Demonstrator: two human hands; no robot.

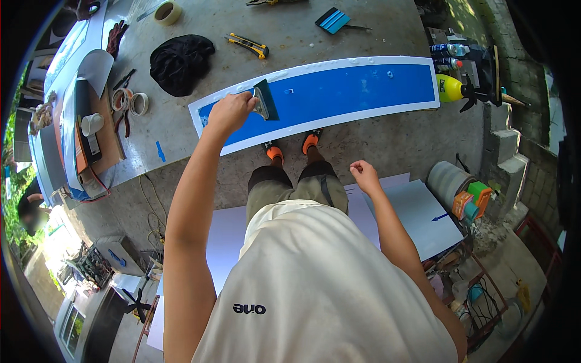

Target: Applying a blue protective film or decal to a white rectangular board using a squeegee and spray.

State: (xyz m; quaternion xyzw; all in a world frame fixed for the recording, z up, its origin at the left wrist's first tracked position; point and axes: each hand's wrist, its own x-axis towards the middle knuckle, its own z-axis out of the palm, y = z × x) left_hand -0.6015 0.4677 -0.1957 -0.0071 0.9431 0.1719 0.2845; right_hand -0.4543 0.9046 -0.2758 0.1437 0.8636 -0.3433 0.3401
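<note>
Left hand point(232, 113) gripping squeegee point(267, 104), right hand point(365, 175) curled

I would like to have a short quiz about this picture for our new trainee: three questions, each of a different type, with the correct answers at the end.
1. Multiple choice. What does the left hand hold?
A) a roll of tape
B) a squeegee with a dark blade
C) a black cloth

2. True or false? The yellow and black cutter lies beyond the far edge of the long blue panel.

3. Fill in the colour. The spray bottle near the right end of the panel has a ____ body.

Key: 1. B; 2. True; 3. yellow
</note>
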